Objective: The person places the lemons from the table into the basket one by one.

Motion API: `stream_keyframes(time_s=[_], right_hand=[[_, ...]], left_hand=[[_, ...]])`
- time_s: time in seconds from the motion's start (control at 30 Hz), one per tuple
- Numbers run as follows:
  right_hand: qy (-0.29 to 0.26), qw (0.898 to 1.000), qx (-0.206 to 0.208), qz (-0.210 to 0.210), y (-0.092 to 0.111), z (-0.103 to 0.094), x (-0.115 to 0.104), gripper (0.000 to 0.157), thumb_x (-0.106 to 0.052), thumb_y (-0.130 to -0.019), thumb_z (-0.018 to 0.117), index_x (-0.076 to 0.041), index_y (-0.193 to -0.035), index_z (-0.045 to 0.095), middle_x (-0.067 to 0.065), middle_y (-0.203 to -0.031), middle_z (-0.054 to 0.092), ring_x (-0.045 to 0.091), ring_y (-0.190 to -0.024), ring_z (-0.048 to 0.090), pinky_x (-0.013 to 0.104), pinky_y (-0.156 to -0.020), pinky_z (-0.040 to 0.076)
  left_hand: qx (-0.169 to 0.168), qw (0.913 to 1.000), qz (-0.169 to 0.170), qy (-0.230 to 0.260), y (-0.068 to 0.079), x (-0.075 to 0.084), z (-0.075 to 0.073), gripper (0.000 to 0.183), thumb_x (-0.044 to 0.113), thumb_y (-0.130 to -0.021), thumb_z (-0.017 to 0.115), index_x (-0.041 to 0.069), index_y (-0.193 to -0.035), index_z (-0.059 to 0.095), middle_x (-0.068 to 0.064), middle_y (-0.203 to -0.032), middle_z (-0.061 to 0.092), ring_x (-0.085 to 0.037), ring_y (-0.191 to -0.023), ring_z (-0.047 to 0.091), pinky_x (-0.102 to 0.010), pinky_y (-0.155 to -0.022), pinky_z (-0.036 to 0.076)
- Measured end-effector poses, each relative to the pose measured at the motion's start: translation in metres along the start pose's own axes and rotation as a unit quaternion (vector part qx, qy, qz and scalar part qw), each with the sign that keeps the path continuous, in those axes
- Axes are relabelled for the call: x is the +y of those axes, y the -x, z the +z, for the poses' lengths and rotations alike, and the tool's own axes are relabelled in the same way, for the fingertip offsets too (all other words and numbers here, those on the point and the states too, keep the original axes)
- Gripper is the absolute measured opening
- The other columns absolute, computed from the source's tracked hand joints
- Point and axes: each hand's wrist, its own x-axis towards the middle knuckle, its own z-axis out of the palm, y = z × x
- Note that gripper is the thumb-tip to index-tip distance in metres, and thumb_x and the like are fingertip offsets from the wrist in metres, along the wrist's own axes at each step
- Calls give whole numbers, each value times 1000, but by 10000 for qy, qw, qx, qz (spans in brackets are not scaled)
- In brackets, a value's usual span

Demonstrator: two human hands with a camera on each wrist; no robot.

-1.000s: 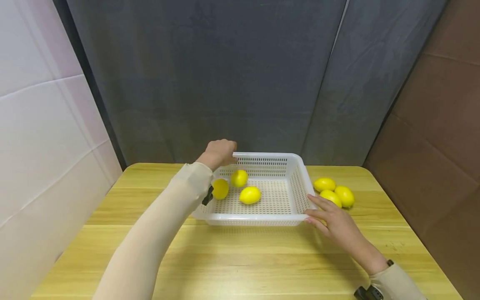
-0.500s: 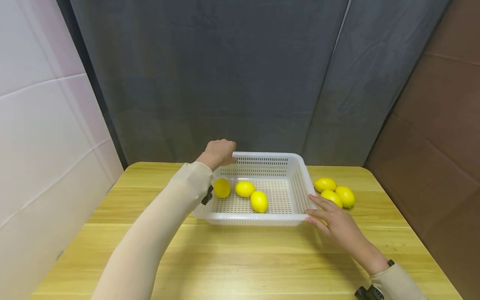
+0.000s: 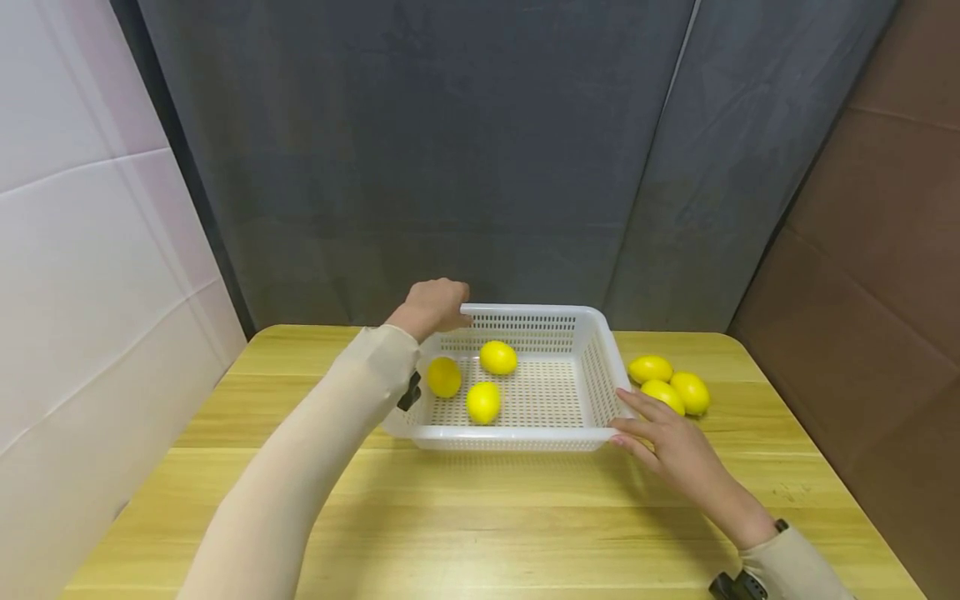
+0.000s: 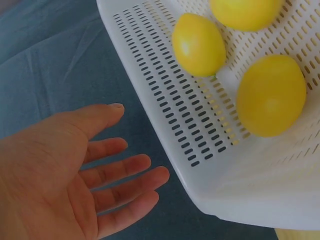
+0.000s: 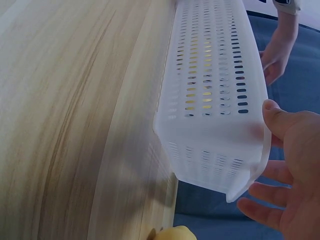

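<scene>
**Fingers spread at two corners, white slotted plastic basket in between**

Left hand: at the far left corner, fingers loosely apart, just outside the rim in the left wrist view; no contact visible there. Right hand: at the near right corner, thumb tip at the rim, other fingers spread around the outer side; amount of pressure impossible to tell.

Basket upright; not clear whether flat on the wooden table or slightly raised.

Handling (judged): probably light, fairly stiff at rim and corners, with some flex in the slotted walls. Smooth, maybe slightly slippery; unlikely to break. Best held by the rim at both short ends, thumbs over the lip, fingers beneath, kept level because of the loose load.

Lemons inside: likely firm, smooth, prone to rolling; best cupped around the middle.

Appearance: rectangular, rounded corners, faintly translucent, rows of slots in walls and floor. Three bright yellow lemons within, nearer the left fingers. Three more lemons clustered on the table, just beyond the right fingers, outside the basket.
</scene>
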Motion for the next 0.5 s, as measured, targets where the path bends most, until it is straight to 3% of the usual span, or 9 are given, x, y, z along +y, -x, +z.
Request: stream_keyframes(time_s=[0.23, 0.5], right_hand=[[-30, 10000, 37, -27, 0, 1, 0, 26, -22, -79, 81, -15, -104, 78, 15, -137, 62, 36, -125, 59, 54, -95, 53], [-75, 10000, 26, 5, 1, 1, 2, 26, -22, -79, 81, -14, -104, 78, 15, -137, 62, 37, -125, 59, 56, -94, 54]], left_hand=[[145, 9994, 186, 250, 8, -16, 0, 49, 40, -92, 66, 13, -132, 59, -8, -128, 67, -28, -113, 64, -46, -98, 54], [457, 9971, 458, 404, 27, -26, -5, 49, 40, -92, 66, 12, -132, 59, -9, -128, 67, -28, -114, 64, -47, -97, 55]])
